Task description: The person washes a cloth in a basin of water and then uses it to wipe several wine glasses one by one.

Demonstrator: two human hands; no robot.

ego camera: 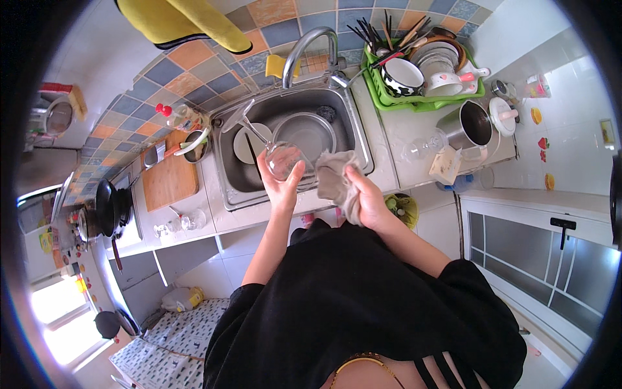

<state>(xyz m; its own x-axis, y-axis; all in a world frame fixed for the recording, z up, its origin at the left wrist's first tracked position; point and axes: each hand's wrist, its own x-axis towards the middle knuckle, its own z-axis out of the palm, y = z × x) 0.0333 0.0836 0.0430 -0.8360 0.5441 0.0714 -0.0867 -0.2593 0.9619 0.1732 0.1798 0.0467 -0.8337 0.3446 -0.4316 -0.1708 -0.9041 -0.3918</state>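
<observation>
My left hand (281, 187) grips a clear stemmed wine glass (282, 156) by its bowl, tilted so the stem and foot point up and away to the left. In my right hand (368, 197) is a crumpled grey-beige cloth (335, 177), held just right of the glass rim. Both hands are over the near edge of a stainless steel sink (228, 185). Inside the sink are a round metal basin (303, 133), a white plate (243, 146) with a dark stick across it, and a dark scouring pad (325, 114).
A chrome faucet (291, 58) arches over the sink's back. Rightward are a green dish rack (413, 103) with bowls, a metal pot (461, 129) and another stemmed glass (427, 145). Leftward are a wooden cutting board (170, 182), a small pan (197, 153) and glasses (193, 220) near the counter edge.
</observation>
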